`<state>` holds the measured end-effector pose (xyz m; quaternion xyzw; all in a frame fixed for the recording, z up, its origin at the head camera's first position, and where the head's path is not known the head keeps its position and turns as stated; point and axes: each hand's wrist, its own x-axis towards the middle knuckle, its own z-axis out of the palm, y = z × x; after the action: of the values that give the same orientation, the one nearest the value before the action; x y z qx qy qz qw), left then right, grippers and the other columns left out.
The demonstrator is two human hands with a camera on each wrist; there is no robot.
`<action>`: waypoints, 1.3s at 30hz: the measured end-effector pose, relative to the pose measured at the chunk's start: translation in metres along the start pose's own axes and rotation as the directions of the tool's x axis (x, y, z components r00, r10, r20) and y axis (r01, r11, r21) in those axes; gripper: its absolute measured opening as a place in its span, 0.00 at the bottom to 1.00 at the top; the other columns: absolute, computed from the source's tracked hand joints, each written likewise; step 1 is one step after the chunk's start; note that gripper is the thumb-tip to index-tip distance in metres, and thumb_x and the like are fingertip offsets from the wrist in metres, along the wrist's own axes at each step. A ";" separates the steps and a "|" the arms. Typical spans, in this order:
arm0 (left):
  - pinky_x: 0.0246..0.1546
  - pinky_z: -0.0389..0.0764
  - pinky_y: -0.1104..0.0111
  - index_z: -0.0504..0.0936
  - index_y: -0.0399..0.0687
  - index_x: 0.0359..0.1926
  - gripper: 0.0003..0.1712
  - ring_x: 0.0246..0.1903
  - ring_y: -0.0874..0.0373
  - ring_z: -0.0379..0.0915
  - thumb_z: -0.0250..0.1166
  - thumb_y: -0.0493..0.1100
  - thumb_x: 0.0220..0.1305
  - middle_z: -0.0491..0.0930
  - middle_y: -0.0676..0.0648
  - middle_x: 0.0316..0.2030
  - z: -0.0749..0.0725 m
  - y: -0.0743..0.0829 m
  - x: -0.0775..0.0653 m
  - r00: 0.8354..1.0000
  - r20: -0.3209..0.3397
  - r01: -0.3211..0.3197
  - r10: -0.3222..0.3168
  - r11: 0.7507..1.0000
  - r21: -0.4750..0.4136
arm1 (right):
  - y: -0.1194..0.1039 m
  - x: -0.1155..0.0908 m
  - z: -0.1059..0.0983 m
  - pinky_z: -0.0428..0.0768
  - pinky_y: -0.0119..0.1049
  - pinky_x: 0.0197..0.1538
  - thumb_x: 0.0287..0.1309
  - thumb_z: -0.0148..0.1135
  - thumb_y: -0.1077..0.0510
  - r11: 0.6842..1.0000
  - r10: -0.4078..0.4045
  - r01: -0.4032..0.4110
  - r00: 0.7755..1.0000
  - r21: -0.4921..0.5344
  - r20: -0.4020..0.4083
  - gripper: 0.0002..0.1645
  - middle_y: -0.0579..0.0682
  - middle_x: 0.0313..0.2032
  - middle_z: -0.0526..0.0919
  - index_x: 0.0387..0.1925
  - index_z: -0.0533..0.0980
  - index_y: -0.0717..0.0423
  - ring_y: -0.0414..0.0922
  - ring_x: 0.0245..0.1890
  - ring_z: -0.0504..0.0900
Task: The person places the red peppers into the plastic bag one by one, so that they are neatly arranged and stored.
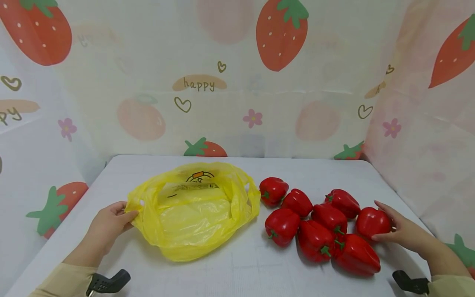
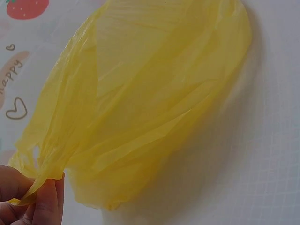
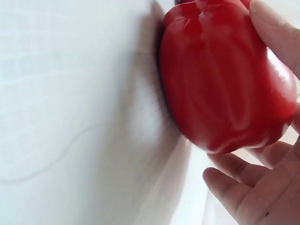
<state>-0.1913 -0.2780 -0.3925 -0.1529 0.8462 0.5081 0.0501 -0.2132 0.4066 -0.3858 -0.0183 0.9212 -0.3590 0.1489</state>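
Observation:
A yellow plastic bag (image 1: pixel 196 231) lies with its mouth spread wide on the left half of the table. My left hand (image 1: pixel 113 222) pinches its left edge, and the left wrist view shows the thin film (image 2: pixel 51 164) bunched between thumb and fingers. At the right end of a group of red bell peppers, my right hand (image 1: pixel 404 231) grips one bell pepper (image 1: pixel 372 222) from its right side. In the right wrist view the thumb rests on that pepper (image 3: pixel 220 79), with fingers partly hidden around its far side; it appears to be at the tabletop.
Several other red bell peppers (image 1: pixel 315 241) with green stems lie close together between the bag and my right hand. The white table (image 1: pixel 237 276) is bordered by a hanging cloth (image 1: pixel 230 53) printed with strawberries at the back and sides.

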 end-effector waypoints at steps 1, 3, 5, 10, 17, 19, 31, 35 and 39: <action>0.44 0.78 0.64 0.63 0.34 0.60 0.31 0.42 0.55 0.75 0.56 0.51 0.64 0.69 0.33 0.55 0.000 0.000 0.000 1.000 -0.001 -0.002 0.002 1.000 0.003 | 0.001 0.000 0.000 0.79 0.54 0.41 0.39 0.72 0.46 1.000 0.002 -0.002 1.000 0.005 0.003 0.69 0.75 0.61 0.47 0.70 0.35 0.57 0.73 0.56 0.52; 0.44 0.78 0.64 0.63 0.34 0.60 0.31 0.42 0.54 0.75 0.56 0.51 0.64 0.69 0.33 0.55 0.000 0.001 0.000 1.000 -0.003 -0.004 0.004 1.000 0.006 | 0.004 -0.001 0.001 0.79 0.55 0.42 0.40 0.72 0.47 1.000 -0.001 0.001 1.000 0.015 0.006 0.70 0.75 0.62 0.44 0.70 0.32 0.56 0.74 0.56 0.50; 0.44 0.78 0.64 0.63 0.34 0.60 0.31 0.42 0.54 0.75 0.56 0.51 0.64 0.69 0.33 0.55 0.000 0.001 -0.001 1.000 -0.006 -0.005 0.005 1.000 0.011 | 0.005 -0.001 0.002 0.78 0.56 0.42 0.39 0.72 0.47 1.000 -0.006 0.005 1.000 0.023 0.005 0.71 0.75 0.62 0.43 0.69 0.31 0.55 0.74 0.56 0.49; 0.44 0.79 0.65 0.63 0.34 0.60 0.31 0.43 0.54 0.74 0.56 0.51 0.64 0.68 0.33 0.56 0.001 0.001 -0.001 1.000 -0.016 -0.007 0.007 1.000 0.016 | 0.008 -0.002 0.004 0.78 0.56 0.43 0.38 0.73 0.47 1.000 -0.011 0.011 1.000 0.025 -0.005 0.73 0.75 0.62 0.45 0.69 0.29 0.55 0.74 0.57 0.49; 0.44 0.78 0.65 0.64 0.35 0.60 0.31 0.43 0.53 0.74 0.56 0.51 0.64 0.68 0.33 0.56 0.001 0.001 -0.002 1.000 -0.020 -0.011 0.011 1.000 0.018 | 0.015 -0.002 0.006 0.76 0.57 0.45 0.39 0.72 0.48 1.000 0.002 -0.001 1.000 0.014 -0.026 0.73 0.76 0.60 0.48 0.69 0.28 0.57 0.74 0.56 0.53; 0.44 0.79 0.65 0.64 0.35 0.60 0.31 0.42 0.54 0.74 0.56 0.51 0.64 0.69 0.33 0.55 0.001 0.001 -0.002 1.000 -0.020 -0.010 0.010 1.000 0.018 | 0.017 -0.002 0.005 0.76 0.58 0.46 0.40 0.72 0.48 1.000 0.000 -0.001 0.999 -0.003 -0.041 0.71 0.76 0.60 0.50 0.69 0.29 0.58 0.74 0.56 0.55; 0.44 0.79 0.64 0.65 0.35 0.59 0.30 0.41 0.55 0.75 0.57 0.51 0.64 0.69 0.33 0.55 0.000 0.000 -0.002 1.000 -0.015 -0.006 0.006 1.000 0.014 | 0.018 -0.003 0.007 0.76 0.58 0.46 0.47 0.67 0.46 1.000 0.000 -0.001 0.998 -0.026 -0.056 0.61 0.75 0.60 0.54 0.68 0.39 0.63 0.72 0.55 0.59; 0.44 0.79 0.64 0.64 0.35 0.60 0.31 0.42 0.55 0.75 0.56 0.51 0.64 0.69 0.33 0.55 -0.001 0.000 -0.003 1.000 -0.010 -0.011 0.011 1.000 0.015 | 0.019 -0.003 0.005 0.77 0.56 0.45 0.50 0.65 0.44 0.999 0.020 -0.021 0.999 -0.027 -0.046 0.58 0.74 0.58 0.57 0.68 0.41 0.62 0.70 0.54 0.62; 0.44 0.78 0.63 0.64 0.34 0.60 0.31 0.41 0.55 0.75 0.57 0.51 0.64 0.69 0.33 0.55 -0.001 0.000 -0.003 1.000 -0.012 -0.011 0.011 1.000 0.013 | 0.019 -0.002 0.002 0.78 0.55 0.43 0.51 0.64 0.44 0.998 0.035 -0.036 0.999 -0.045 -0.030 0.57 0.72 0.54 0.62 0.68 0.41 0.62 0.64 0.50 0.69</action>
<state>-0.1882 -0.2788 -0.3914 -0.1510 0.8506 0.5019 0.0433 -0.2093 0.4193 -0.3993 -0.0002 0.9313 -0.3356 0.1414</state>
